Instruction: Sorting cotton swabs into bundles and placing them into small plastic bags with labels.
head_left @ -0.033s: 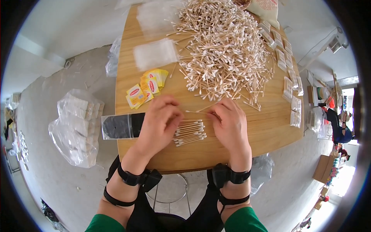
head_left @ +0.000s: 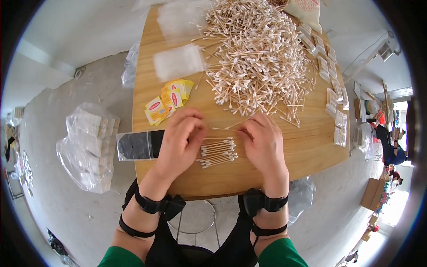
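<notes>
Two hands [head_left: 263, 144], cotton swabs [head_left: 219, 155] lined up between, swab heap [head_left: 260, 58] beyond

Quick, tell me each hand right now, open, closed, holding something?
Left hand: loosely curled beside the laid-out swabs; whether it holds anything cannot be told.
Right hand: closed, pinching at least one cotton swab.
</notes>
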